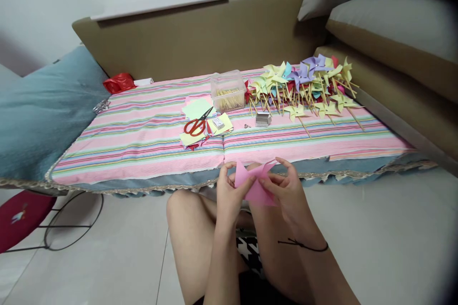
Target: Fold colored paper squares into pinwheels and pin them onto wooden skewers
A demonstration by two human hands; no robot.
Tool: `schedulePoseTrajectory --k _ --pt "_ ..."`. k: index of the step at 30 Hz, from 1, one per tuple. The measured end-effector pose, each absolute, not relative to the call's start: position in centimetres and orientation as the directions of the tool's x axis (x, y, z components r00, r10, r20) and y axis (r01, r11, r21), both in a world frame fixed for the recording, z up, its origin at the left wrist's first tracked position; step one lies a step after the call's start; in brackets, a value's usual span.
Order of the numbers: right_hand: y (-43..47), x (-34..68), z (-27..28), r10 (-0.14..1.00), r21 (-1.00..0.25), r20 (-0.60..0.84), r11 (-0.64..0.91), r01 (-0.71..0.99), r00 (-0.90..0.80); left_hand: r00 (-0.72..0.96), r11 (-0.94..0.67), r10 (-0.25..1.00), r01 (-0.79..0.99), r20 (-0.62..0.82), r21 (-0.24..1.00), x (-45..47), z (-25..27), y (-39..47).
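- Two bare hands hold one sheet of pink paper (pixel 258 195) in front of the knees, just off the near edge of the striped cloth (pixel 143 150).
- Left hand (pixel 229 189): a narrow pinch on the paper's left part, thumb in front and fingers behind, likely to steady it.
- Right hand (pixel 286 188): also closed on the paper, its thumb near the middle beside the left thumb, a raised finger at the upper right corner. Both thumbs meeting there seems meant to keep the bent flaps gathered at the centre.
- Red-handled scissors (pixel 195 127) lie on the paper pile, blades pointing away and loops toward the person, which would make them easy to pick up.
- Pale green paper (pixel 199 107) and yellow paper (pixel 189 139) sit together left of centre, probably so sheets can be reached quickly; a small pack (pixel 218 123) rests on the yellow ones.
- One clear plastic tub (pixel 216 89) keeps many thin wooden sticks (pixel 231 101) together, presumably so they do not roll about.
- Tiny metal pieces (pixel 246 126) lie beside a small grey box (pixel 263 119); they are too small to identify.
- Many stick-mounted pinwheels (pixel 302 74) are heaped at the far right, apart from the loose materials, perhaps to protect their blades.
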State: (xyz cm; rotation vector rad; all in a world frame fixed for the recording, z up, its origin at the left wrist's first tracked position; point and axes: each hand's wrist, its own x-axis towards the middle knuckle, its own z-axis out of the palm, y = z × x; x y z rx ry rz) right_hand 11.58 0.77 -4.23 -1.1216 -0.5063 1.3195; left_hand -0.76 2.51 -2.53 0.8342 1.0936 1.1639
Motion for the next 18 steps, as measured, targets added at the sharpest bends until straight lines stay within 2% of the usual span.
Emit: schedulePoseTrajectory --k 5,18 --pt "0.65 11.46 -4.33 0.938 -0.880 -0.247 -0.112 -0.462 0.242 0.025 0.236 0.971 -0.298 -0.239 0.925 -1.03 -2.73 2.67" --pt "0.64 11.64 -3.89 0.944 -0.890 -0.255 -0.145 -0.433 0.208 0.043 0.233 0.972 -0.283 -0.230 0.930 -1.27 -2.93 2.82"
